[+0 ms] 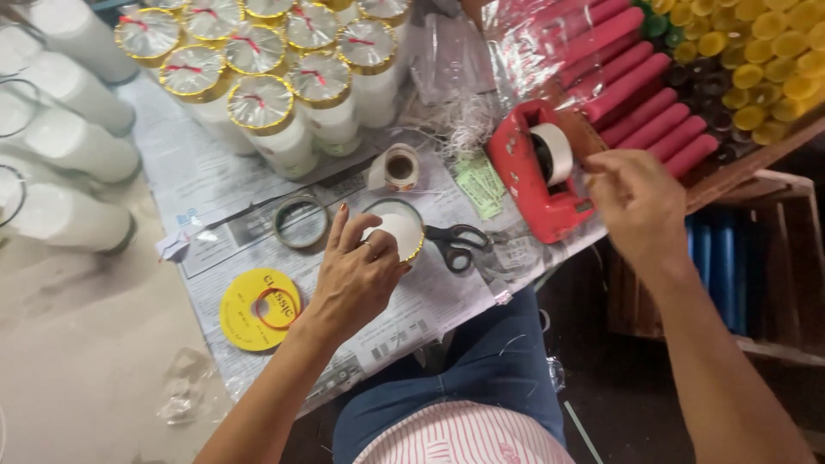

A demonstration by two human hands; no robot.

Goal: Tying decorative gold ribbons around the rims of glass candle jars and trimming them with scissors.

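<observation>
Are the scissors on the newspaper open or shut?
Cannot tell: the scissors' black handles show, but the blades are hidden behind the white jar under the left hand.

One camera only, worn on the head, looking almost straight down and close over the table (215, 172), the person's lap at the bottom edge, both forearms reaching up into frame.

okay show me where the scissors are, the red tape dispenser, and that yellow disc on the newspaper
scissors (457, 244): head view, on the black handle loops.
red tape dispenser (526, 176): head view, on its red body left of the tape roll.
yellow disc (241, 309): head view, on its yellow face, left of the red ring.
</observation>
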